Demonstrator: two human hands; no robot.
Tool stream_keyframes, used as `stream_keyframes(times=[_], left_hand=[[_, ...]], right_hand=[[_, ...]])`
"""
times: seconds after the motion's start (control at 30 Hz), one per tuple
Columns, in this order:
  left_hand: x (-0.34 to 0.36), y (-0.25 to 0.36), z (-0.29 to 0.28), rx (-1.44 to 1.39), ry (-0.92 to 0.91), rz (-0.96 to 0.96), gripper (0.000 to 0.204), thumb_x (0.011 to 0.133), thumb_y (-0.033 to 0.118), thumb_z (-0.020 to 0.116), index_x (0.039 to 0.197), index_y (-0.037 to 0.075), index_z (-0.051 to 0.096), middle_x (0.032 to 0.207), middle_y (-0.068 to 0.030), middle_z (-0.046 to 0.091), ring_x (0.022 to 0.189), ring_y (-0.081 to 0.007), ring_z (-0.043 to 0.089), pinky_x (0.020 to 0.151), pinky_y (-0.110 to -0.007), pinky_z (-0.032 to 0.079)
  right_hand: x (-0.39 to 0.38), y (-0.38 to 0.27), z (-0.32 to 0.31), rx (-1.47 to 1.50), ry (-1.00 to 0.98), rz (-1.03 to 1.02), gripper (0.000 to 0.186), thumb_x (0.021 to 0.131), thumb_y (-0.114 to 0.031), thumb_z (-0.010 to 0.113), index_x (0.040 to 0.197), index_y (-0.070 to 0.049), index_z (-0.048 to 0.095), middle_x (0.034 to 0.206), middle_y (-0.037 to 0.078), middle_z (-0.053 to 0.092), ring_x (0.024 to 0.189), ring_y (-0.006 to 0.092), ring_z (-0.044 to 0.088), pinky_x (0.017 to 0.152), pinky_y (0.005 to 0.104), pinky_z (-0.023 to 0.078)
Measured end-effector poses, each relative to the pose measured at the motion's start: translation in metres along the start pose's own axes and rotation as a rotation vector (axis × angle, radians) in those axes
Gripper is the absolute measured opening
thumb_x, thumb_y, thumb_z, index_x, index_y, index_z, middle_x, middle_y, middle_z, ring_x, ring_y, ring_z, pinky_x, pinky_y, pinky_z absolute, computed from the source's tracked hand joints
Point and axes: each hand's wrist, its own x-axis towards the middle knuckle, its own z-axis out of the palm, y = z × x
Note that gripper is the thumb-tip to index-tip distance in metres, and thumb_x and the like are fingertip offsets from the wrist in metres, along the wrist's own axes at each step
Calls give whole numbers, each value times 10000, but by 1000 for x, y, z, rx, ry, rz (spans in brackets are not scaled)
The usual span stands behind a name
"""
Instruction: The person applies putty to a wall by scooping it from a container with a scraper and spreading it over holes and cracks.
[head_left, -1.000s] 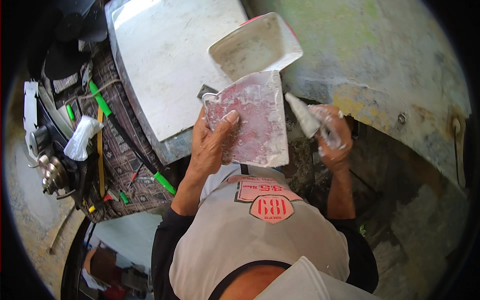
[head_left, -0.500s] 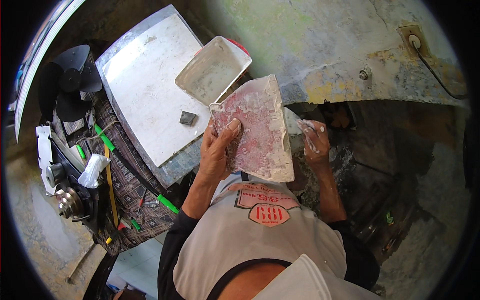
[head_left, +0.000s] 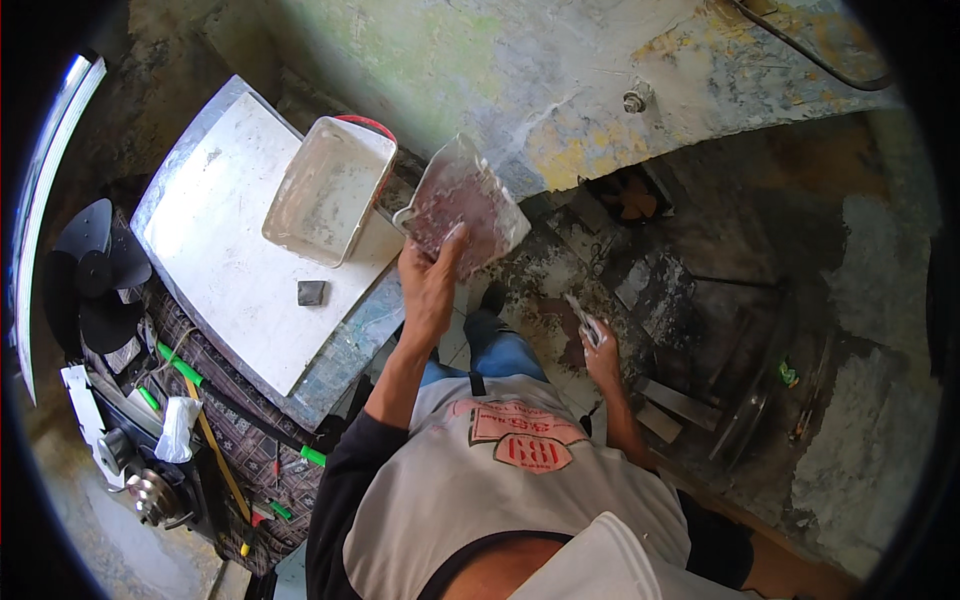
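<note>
My left hand (head_left: pixel 430 285) grips the lower edge of a flat reddish slab (head_left: pixel 470 215), its thumb lying on the face. Whitish paste cakes the slab's face and edges, and it is held up tilted. Low on the right, my right hand (head_left: pixel 600 358) is closed around a thin flat scraper (head_left: pixel 577 310) smeared with white, seen nearly edge-on. White paste also coats the fingers. Left of the slab stands a rectangular pale tub (head_left: pixel 276 212), its walls stained with residue. A small grey block (head_left: pixel 311 293) lies near it on a white board (head_left: pixel 225 215).
At the far left are a black fan blade (head_left: pixel 95 268), a patterned cloth (head_left: pixel 235 405) with green-handled tools, and a crumpled white bag (head_left: pixel 178 428). A stained wall (head_left: pixel 560 80) rises ahead. Loose slats (head_left: pixel 680 403) and debris lie on the floor at right.
The slab has moved up and left, tilting away. My right hand has dropped lower with the scraper, away from the slab. The view has swung right, showing my legs and more floor.
</note>
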Motion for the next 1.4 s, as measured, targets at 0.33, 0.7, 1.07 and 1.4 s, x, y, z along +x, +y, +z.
stream_keyframes(times=[0.33, 0.7, 1.07, 1.4], left_hand=[[117, -62, 99, 431, 90, 537, 432, 1072, 58, 575, 1499, 29, 522, 1269, -147, 702, 1100, -178, 648, 962, -302, 499], [173, -146, 181, 800, 184, 891, 620, 870, -58, 629, 1471, 85, 573, 1382, -252, 645, 1293, -457, 616, 994, -485, 567], [110, -162, 171, 819, -138, 777, 643, 786, -66, 658, 1405, 105, 620, 1355, -186, 672, 1226, -403, 667, 942, -433, 595], [124, -110, 108, 856, 185, 949, 466, 960, 51, 679, 1416, 142, 649, 1496, -160, 595, 1413, -362, 535, 1170, -485, 414]], right_hand=[[-56, 86, -40, -157, 31, 326, 366, 992, -91, 683, 1317, 63, 619, 1206, 216, 701, 1083, 316, 688, 937, 415, 519], [-38, 116, -87, -329, -45, 236, 412, 925, -24, 688, 1330, 29, 626, 1230, 270, 671, 1180, 443, 641, 1001, 483, 493], [26, 110, -116, -350, -30, 261, 354, 962, -49, 680, 1304, 36, 649, 1222, 269, 683, 1128, 431, 658, 965, 478, 511], [29, 99, -94, -316, -30, 259, 356, 989, -106, 677, 1319, 24, 640, 1189, 245, 692, 1076, 403, 677, 926, 469, 518]])
